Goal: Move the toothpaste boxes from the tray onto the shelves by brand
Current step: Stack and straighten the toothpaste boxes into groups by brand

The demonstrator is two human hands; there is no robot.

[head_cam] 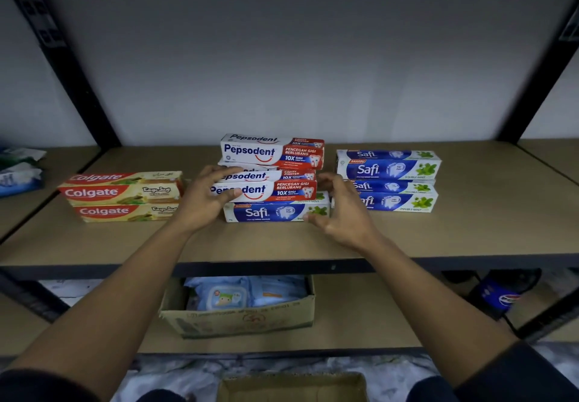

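Left grip [208, 196] clasps the left end of the front Pepsodent box [266, 187], fingers over its top, thumb on its face. Right grip [341, 210] curls round the right end, thumb touching the front Safi box [275, 212] lying directly beneath. Both boxes sit mid-frame on the shelf [282, 242]. Lower centre, a cardboard box [238, 320] holds pale blue packs [238, 295]; a cardboard tray [291, 384] shows at the bottom edge. Behind stands a Pepsodent stack [272, 151]; left, two stacked Colgate boxes [120, 196]; right, a Safi stack [388, 179] just behind the right grip.
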